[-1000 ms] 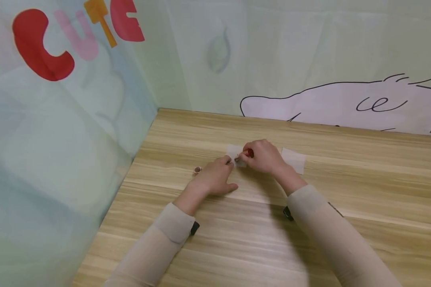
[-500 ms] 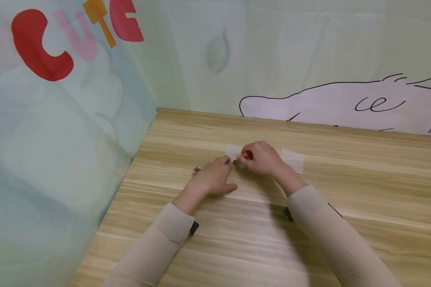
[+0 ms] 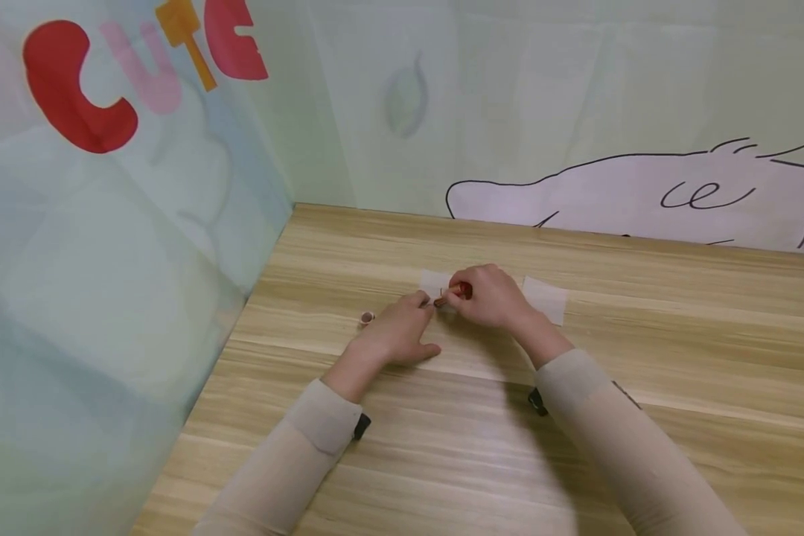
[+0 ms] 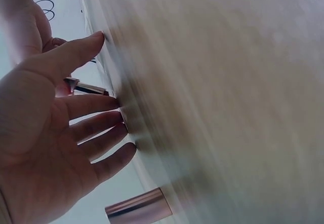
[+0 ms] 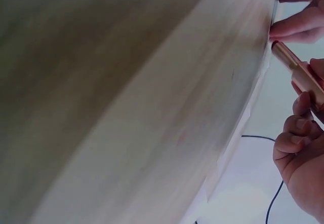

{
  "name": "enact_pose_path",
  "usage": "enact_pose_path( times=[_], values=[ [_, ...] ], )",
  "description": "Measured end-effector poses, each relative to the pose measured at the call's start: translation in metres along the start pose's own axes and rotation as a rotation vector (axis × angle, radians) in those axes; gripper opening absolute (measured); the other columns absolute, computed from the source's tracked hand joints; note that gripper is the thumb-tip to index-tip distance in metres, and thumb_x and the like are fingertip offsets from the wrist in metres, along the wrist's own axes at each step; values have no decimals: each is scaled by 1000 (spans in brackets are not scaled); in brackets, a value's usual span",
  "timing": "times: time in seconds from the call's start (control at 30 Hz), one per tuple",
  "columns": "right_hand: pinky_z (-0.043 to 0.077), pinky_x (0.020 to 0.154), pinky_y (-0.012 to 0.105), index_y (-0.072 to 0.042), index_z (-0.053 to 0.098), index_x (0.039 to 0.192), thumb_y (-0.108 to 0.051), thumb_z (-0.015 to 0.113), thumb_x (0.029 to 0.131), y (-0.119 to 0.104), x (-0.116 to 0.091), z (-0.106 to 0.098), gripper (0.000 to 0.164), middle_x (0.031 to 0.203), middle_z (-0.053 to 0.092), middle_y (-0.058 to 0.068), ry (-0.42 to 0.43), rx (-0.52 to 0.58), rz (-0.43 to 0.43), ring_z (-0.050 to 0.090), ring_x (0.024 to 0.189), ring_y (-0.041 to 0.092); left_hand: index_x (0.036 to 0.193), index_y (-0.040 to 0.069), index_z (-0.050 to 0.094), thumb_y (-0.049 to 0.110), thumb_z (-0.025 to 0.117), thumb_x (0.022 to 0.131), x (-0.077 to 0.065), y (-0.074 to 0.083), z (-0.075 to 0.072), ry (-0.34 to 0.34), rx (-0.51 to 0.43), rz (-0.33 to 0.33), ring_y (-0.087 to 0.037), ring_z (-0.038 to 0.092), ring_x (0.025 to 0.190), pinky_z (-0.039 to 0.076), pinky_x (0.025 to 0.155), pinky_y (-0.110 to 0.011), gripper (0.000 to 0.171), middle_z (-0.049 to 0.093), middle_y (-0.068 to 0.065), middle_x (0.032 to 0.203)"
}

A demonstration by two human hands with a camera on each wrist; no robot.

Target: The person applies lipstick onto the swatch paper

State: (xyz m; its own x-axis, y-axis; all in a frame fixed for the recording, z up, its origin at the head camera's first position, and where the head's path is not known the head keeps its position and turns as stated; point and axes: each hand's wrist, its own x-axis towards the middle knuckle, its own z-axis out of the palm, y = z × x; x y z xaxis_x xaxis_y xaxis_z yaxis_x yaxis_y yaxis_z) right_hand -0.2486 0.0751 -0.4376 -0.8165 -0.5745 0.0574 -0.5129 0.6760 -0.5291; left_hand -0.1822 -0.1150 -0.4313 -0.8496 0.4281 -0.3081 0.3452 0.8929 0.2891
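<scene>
The right hand [image 3: 490, 296] pinches the lipstick [image 5: 304, 77]; the left hand [image 3: 400, 331] lies straight-fingered, thumb apart. The worktop [image 3: 710, 335] meets the backdrop [image 3: 509, 97] at its back and left edges, running wide rightward. Over the paper [image 3: 432, 280], the lipstick slants lengthwise, tip down, leftward, near the left hand. The cap [image 4: 139, 208] stands upright beside it.

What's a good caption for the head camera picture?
Right hand holds a coppery tube over white paper, left hand close by.
</scene>
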Motion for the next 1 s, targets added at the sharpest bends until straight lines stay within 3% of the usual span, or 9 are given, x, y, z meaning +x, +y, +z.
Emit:
enact_pose_path(
  times=[0.17,0.43,0.63,1.0],
  values=[
    [44,62,31,-10,76,93,-21,70,91,6,-5,-8,13,74,63,-3,70,63,22,55,69,15,145,-1,51,47,72,92,3,1,1,8,-4,-4,-30,50,132,46,106,-46,75,44,-15,150],
    [44,63,32,-10,76,92,-24,73,92,16,-10,-19,15,79,67,0,174,118,30,56,71,17,153,4,42,55,67,92,7,9,0,78,12,26,-29,28,149,28,119,-49,83,34,-14,160],
    [43,64,32,-8,77,94,-25,72,93,26,-13,-27,18,80,68,3,212,108,46,56,73,19,150,1,46,54,69,92,13,19,0,115,13,67,-28,28,149,29,119,-46,82,33,-15,160],
    [44,65,33,-6,77,94,-23,71,92,39,-20,-37,18,84,68,5,254,101,79,57,74,21,146,-3,49,52,69,92,25,35,2,61,6,92,-31,36,146,33,118,-42,79,36,-17,159]
  ],
)
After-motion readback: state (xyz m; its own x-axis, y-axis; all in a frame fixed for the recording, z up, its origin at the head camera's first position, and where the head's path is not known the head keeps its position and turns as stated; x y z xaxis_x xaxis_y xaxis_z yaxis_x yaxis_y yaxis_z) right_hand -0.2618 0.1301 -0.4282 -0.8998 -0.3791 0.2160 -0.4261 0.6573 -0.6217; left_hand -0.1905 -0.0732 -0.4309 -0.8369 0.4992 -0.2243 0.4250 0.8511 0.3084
